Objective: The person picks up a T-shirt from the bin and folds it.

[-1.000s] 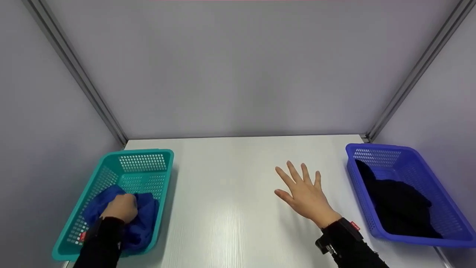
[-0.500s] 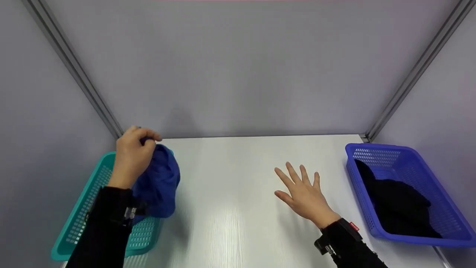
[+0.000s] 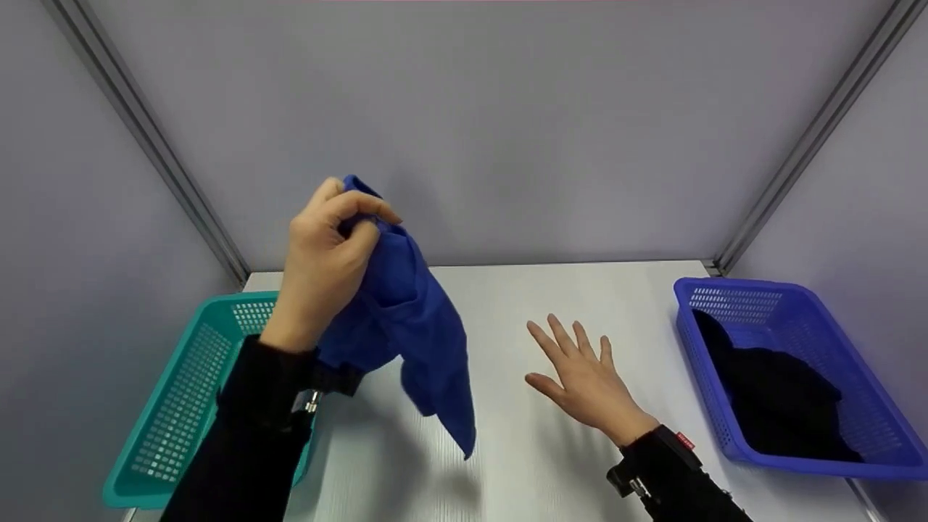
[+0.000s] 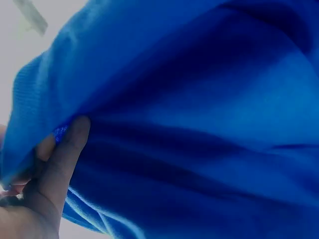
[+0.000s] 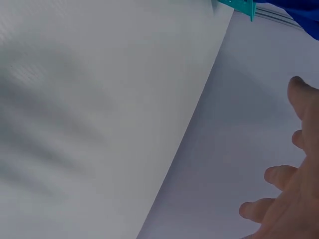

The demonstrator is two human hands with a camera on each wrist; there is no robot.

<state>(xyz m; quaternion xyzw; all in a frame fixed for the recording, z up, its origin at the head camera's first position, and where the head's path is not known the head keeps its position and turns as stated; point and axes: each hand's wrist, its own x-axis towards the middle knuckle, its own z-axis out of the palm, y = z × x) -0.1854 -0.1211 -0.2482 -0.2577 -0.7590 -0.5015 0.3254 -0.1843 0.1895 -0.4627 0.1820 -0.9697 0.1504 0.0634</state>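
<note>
I see left hand (image 3: pixel 322 268) pinching blue cloth (image 3: pixel 420 312) by its top, thumb against fingers. Cloth hangs above white table (image 3: pixel 500 297), between green basket (image 3: pixel 174 417) and right hand (image 3: pixel 591 388). Long axis, by my view, slants from grip at upper left to lower right; narrow tip points down. Right hand: fingers straight, spread.

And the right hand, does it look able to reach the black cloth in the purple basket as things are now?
Probably yes: the right hand holds nothing, and nothing visible covers the black cloth from above. Only the side wall of the purple basket seems to stand between them.
</note>
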